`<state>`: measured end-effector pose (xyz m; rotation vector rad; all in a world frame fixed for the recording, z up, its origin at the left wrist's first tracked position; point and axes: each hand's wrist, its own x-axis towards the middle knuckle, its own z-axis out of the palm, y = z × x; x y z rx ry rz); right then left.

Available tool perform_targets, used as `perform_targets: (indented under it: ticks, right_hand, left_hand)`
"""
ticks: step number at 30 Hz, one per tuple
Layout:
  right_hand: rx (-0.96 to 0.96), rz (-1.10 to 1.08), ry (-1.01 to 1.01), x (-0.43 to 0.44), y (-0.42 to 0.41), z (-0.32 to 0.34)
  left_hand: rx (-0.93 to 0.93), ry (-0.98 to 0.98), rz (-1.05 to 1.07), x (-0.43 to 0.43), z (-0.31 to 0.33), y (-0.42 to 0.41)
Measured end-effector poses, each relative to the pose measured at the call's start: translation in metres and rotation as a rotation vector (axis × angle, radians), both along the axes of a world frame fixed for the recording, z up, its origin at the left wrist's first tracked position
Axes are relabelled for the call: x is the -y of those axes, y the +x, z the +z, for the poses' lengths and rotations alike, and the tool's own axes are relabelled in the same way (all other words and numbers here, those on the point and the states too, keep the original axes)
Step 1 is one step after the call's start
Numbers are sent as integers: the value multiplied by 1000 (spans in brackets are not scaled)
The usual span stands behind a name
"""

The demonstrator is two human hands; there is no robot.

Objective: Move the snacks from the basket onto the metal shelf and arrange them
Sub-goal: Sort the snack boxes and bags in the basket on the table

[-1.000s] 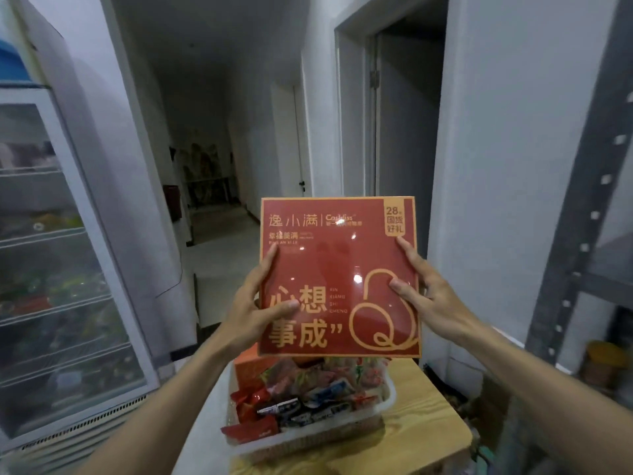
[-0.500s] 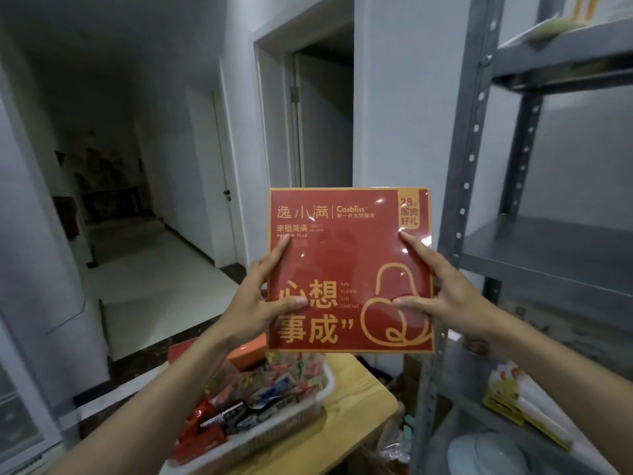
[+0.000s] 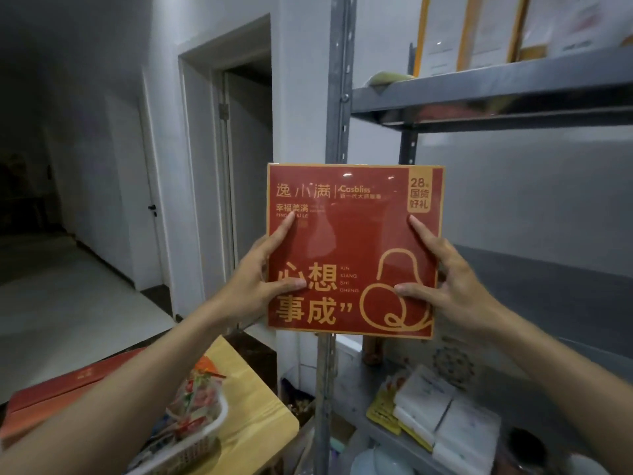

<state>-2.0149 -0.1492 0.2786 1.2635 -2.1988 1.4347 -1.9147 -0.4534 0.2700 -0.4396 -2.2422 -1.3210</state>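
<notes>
Both hands are pinching a flat red gift box by its side edges: the left hand is clamping the left edge with its thumb pressing on the front and a forefinger stretching up the face, and the right hand is mirroring that hold on the right edge. Between the two grips the box is standing upright in the air, its gold-lettered front facing the camera, touching nothing else. Just behind the grip a grey upright post of the metal shelf is rising, and beyond the right hand a bare middle shelf board is lying open at about the height of the box. Above the grip an upper board is carrying upright packets; below the right forearm a lower board is holding white packs. Down beneath the left forearm the basket is sitting on a wooden table, with wrapped snacks showing in it, beside another red box. The step in hand appears to be the carry from basket to shelf. The next move probably calls for swinging the box rightward past the post, easing it onto the bare board, and deciding whether to stand it or lay it flat before letting go.
</notes>
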Motion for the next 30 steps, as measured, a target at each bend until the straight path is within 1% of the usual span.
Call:
perform_targets:
  ticks: [3, 6, 9, 13, 18, 26, 30]
  right_hand:
    - [-32, -47, 8, -39, -17, 10]
    - [-7, -77, -11, -66, -33, 15]
    - [-17, -188, -26, -87, -49, 24]
    - [-53, -309, 30, -110, -77, 37]
    - [-61, -399, 31, -120, -119, 37]
    - [-84, -572, 96, -127, -181, 27]
    - [-95, -583, 114, -129, -205, 21]
  left_hand:
    - [-26, -18, -58, -33, 10, -32]
    - [-40, -55, -120, -59, 18, -66]
    - [-55, -95, -172, -77, 31, -100]
    - [-57, -117, -241, -93, 46, -150]
    - [-112, -167, -267, -116, 48, -219]
    - [-58, -87, -320, -130, 36, -319]
    - [-41, -68, -336, -136, 30, -349]
